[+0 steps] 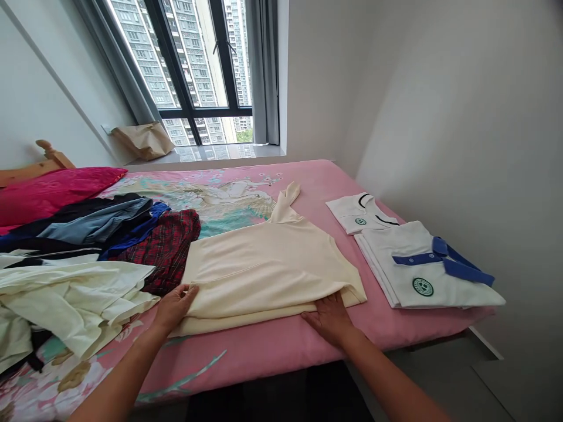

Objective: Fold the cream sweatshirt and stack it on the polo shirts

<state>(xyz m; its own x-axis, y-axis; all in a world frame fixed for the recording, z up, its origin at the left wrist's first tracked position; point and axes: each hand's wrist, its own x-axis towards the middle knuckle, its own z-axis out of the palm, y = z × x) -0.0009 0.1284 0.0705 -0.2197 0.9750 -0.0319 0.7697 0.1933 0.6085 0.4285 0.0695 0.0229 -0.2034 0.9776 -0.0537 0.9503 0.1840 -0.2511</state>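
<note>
A cream top point(264, 264) lies spread in front of me on the bed, folded over in layers, with a narrow piece of it sticking up at the far side. My left hand point(178, 302) pinches its near left edge between thumb and fingers. At the near right, my right hand point(329, 319) lies flat with fingers spread, and its fingertips reach in at the edge of the fold. Some of those fingertips are hidden by the cloth.
Left of me is a heap of clothes: a pale yellow garment point(83, 293), a red plaid one point(169, 243) and a blue-grey one point(97, 220). Folded white polo shirts point(378, 266) lie at the right of the bed point(264, 363). A paper bag point(143, 140) stands by the window.
</note>
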